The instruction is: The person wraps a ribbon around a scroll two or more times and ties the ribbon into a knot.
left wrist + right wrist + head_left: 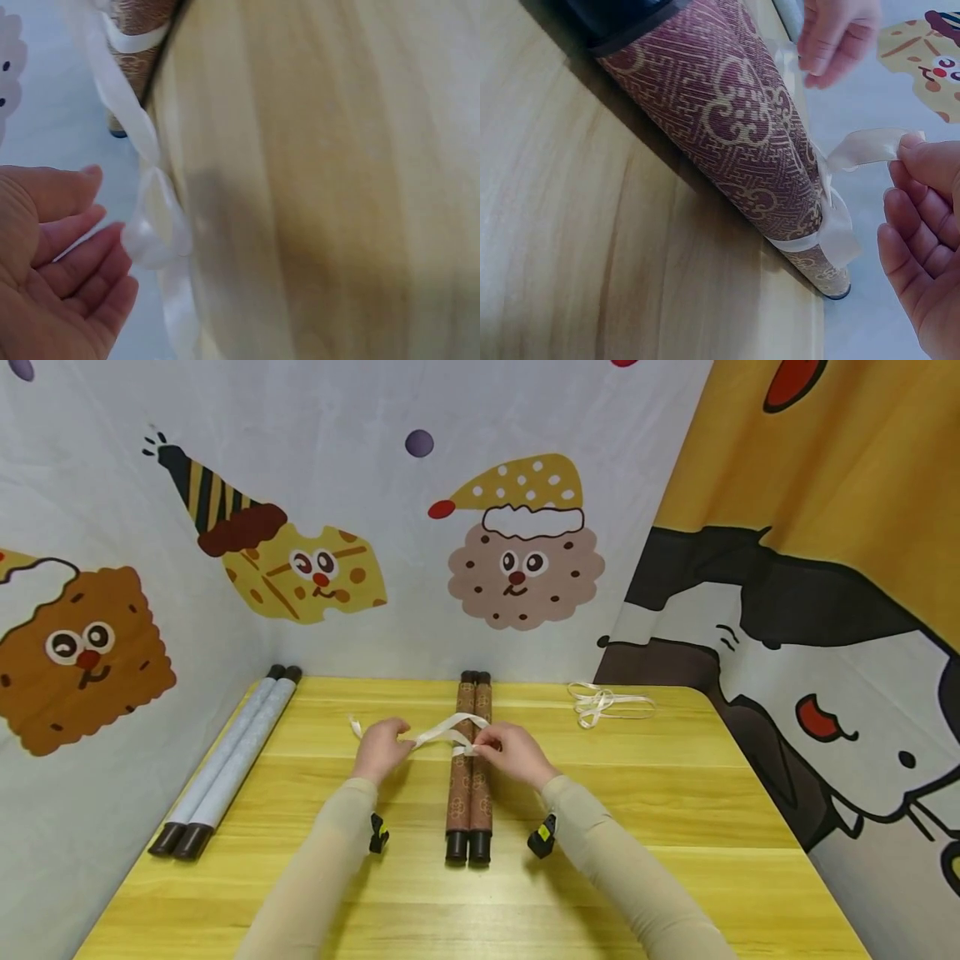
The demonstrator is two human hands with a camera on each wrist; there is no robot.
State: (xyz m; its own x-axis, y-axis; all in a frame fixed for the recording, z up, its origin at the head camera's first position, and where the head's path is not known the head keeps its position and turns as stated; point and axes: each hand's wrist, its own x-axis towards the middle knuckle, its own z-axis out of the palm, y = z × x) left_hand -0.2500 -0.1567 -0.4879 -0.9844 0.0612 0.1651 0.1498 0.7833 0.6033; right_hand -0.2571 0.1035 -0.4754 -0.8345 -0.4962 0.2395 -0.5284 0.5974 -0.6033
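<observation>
Two brown patterned scrolls [459,793] with dark end knobs lie side by side mid-table. A white ribbon [450,723] is wrapped around them, with loose loops above. My right hand [517,753] pinches a piece of this ribbon between thumb and forefinger, just right of the scrolls, as the right wrist view shows. My left hand [384,748] is left of the scrolls; in the left wrist view its fingers [79,262] are loosely bent, with thumb and forefinger apart. The ribbon's twisted tail [176,225] runs right beside those fingertips.
Two pale grey-blue scrolls [238,752] with dark knobs lie along the table's left edge. A loose bundle of white ribbon [600,703] sits at the back right. Cartoon-printed cloth [337,427] hangs behind the wooden table [637,877].
</observation>
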